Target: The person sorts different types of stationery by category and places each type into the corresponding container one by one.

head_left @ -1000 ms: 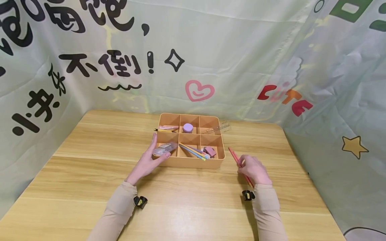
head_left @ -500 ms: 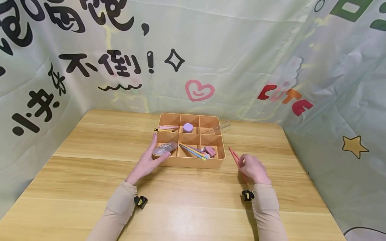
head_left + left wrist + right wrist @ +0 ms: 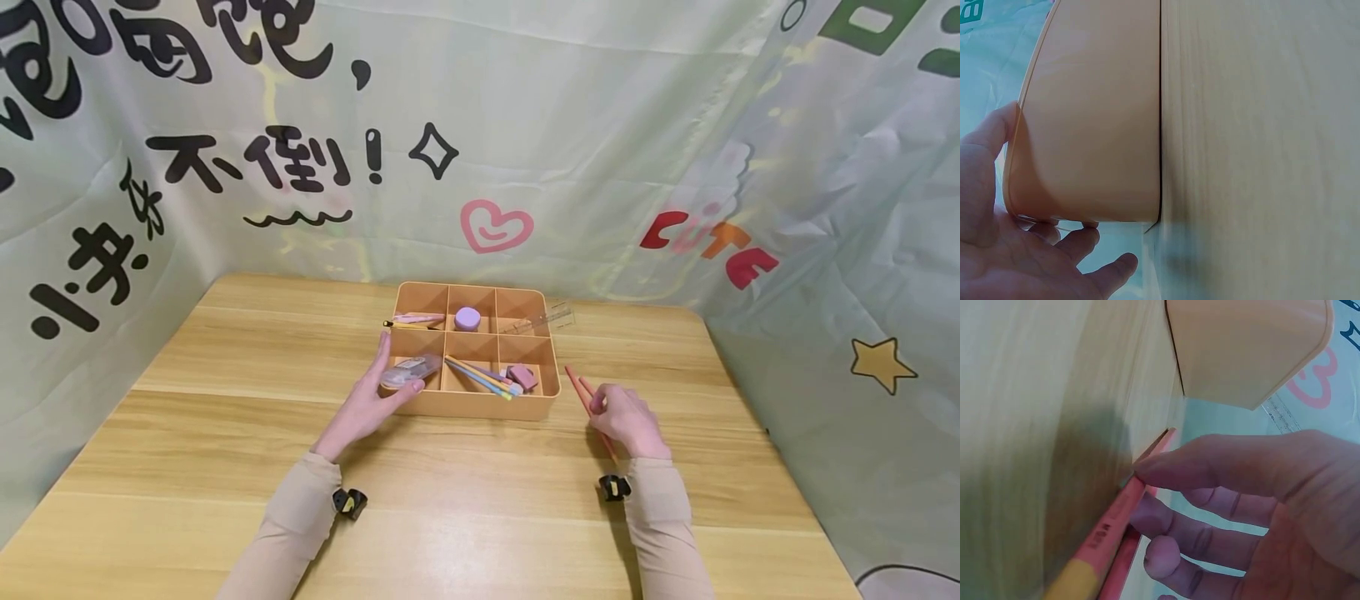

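Note:
My right hand (image 3: 628,418) pinches a pink pencil (image 3: 1105,532) with a yellow end between thumb and index finger, low over the table. A second reddish pencil (image 3: 1124,559) lies just beneath it, partly hidden by the fingers. To the left is a tan box with compartments (image 3: 472,406). My left hand (image 3: 367,407) rests on its left front corner, thumb at the front rim and fairly straight fingers along the side. Below that thumb's side of the box sits a clear plastic case (image 3: 411,370). Several pencils (image 3: 480,377) lean across the front middle compartment.
Pink erasers (image 3: 521,377) occupy the front right compartment. Behind are a purple round item (image 3: 467,318), pink and yellow slim items (image 3: 416,320), and a clear ruler (image 3: 536,320) jutting past the right wall. A printed cloth (image 3: 585,150) closes off the table's back and sides.
The pencils' near ends have swung left under my right hand, and the hand has shifted very slightly left. My left hand and the box stay where they were.

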{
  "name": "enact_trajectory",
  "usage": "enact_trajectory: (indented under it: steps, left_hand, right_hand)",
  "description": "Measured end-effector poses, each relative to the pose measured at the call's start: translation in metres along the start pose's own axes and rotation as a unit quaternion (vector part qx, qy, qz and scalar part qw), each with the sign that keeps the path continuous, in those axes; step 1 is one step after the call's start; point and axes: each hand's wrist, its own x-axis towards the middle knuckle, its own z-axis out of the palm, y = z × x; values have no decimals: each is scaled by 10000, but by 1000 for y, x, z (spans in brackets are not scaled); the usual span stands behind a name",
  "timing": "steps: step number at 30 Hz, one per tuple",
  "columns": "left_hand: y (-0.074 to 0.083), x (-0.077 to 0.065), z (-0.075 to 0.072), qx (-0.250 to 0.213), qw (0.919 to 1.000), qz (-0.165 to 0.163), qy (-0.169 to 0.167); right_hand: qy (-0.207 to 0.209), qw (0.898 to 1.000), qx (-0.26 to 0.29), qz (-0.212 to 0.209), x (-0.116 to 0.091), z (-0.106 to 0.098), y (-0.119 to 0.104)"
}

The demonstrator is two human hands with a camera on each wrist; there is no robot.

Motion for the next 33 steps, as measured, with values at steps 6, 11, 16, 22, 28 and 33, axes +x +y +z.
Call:
enact_trajectory:
  steps: [6, 11, 16, 22, 28, 33]
  left_hand:
    - [0, 1, 1, 5, 10000, -3, 11]
    - [0, 1, 1, 7, 10000, -24, 5]
    - [-1, 1, 0, -30, 10000, -26, -6]
    - [0, 0, 0, 7, 10000, -15, 17]
    - [0, 0, 1, -8, 10000, -22, 27]
    - [0, 0, 1, 19, 10000, -10, 17]
  right_hand:
    - [114, 9993, 364, -31, -1, -2, 0]
    - [545, 9952, 786, -214, 0, -4, 0]
    - [960, 9864, 1276, -384, 2, -5, -1]
    - [1353, 9749, 1699, -480, 4, -5, -3]
    - [1457, 9648, 2105, -607, 3, -4, -3]
    - [1749, 9486, 2549, -675, 3, -3, -6]
